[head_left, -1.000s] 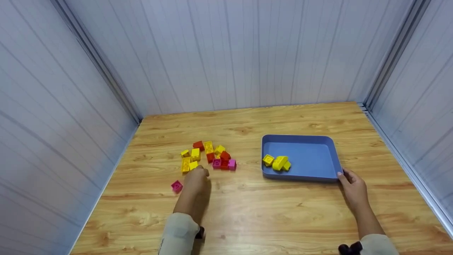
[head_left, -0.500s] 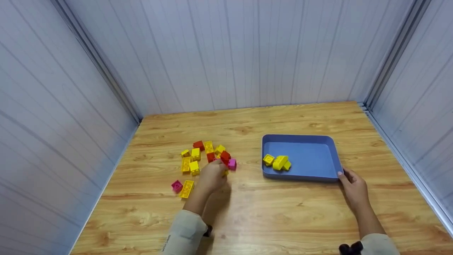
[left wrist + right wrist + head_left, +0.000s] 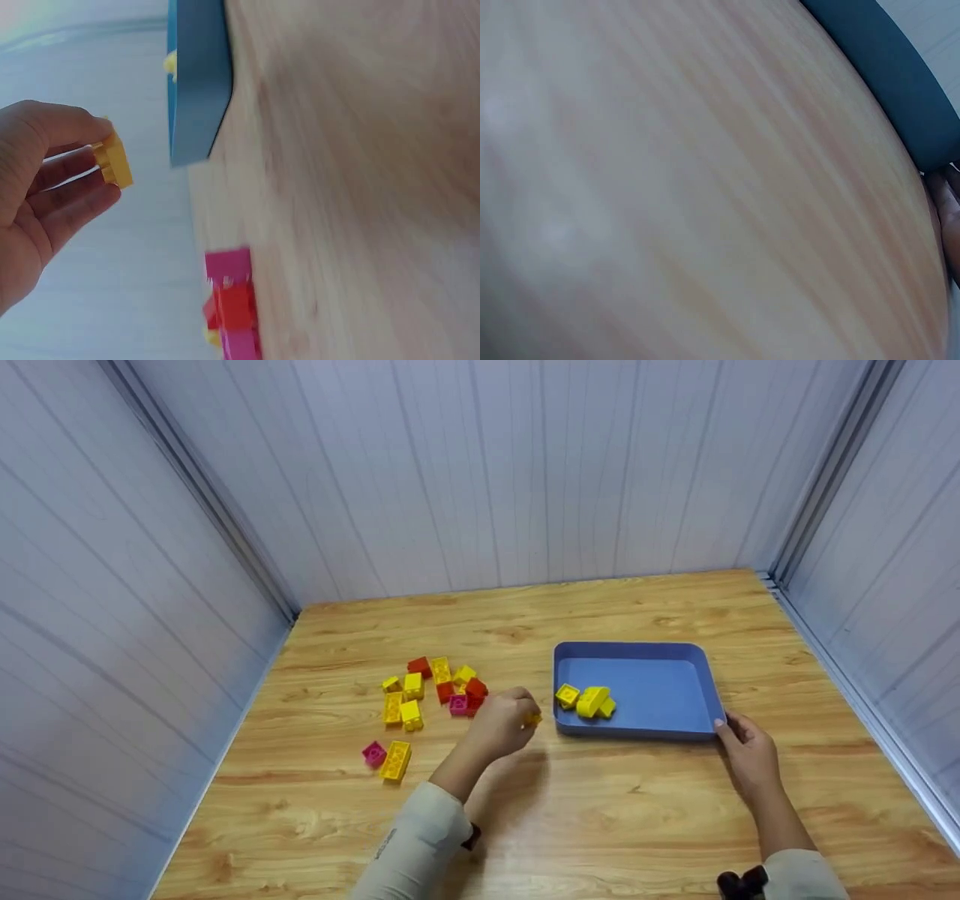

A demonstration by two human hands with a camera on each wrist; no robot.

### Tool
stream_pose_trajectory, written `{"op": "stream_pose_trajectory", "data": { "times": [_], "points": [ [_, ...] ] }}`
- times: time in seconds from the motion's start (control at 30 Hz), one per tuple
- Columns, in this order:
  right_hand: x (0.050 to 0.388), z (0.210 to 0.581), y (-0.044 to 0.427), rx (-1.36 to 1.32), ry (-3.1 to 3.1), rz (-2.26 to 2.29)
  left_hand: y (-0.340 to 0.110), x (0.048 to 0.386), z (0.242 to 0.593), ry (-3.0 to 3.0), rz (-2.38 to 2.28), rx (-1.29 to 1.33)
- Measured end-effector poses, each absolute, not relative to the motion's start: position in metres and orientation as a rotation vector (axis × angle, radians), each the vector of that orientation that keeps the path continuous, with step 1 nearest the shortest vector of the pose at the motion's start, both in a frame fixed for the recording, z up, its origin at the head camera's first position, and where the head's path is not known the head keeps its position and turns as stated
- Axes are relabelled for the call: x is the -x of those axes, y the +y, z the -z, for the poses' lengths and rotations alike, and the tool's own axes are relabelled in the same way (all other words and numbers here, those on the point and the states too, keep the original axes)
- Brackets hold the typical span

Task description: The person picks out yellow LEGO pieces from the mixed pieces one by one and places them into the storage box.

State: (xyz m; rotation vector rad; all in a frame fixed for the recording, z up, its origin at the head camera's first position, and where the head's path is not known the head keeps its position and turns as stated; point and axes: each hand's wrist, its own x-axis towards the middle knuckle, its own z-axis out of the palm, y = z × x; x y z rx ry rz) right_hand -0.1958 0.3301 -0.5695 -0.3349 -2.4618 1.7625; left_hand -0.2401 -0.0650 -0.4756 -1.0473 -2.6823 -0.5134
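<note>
Between thumb and fingertips, my left hand point(image 3: 504, 725) pinches a small yellow toy brick point(image 3: 114, 159), just left of a blue tray point(image 3: 637, 731). Its studs face the palm in the left wrist view. My right hand point(image 3: 752, 757) grips the tray's near right corner, thumb on the rim and fingers around the outside. Several yellow bricks point(image 3: 592, 702) lie in the tray's left end. In the right wrist view, only part of the right hand point(image 3: 949, 217) shows at the edge, against the tray wall point(image 3: 896, 75).
Left of the tray, several loose yellow, red and pink bricks point(image 3: 413, 685) lie clustered on the wooden table point(image 3: 600, 825). A pink brick point(image 3: 374, 754) and a long yellow brick point(image 3: 396, 761) lie nearer. Pale panel walls point(image 3: 480, 472) enclose the back and sides.
My left hand has moved right from the brick cluster toward the tray, carrying a yellow brick. A long yellow brick, hidden by the arm at first, now shows. The right hand stays on the tray corner.
</note>
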Motion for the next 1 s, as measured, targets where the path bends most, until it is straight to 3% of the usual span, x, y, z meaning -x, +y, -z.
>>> {"op": "stream_pose_trajectory", "data": {
  "times": [0.2,0.63,1.0],
  "points": [
    [0.196,0.57,0.33,0.345,-2.46,-1.781,-0.037,0.254,0.485,-2.682,0.537,1.118],
    [0.196,0.573,0.33,0.323,-2.419,-1.736,0.003,0.301,0.494,-2.829,0.419,1.0],
    [0.196,0.569,0.331,0.339,-2.443,-1.757,0.011,0.304,0.492,-2.928,0.322,1.013]
  ]
}}
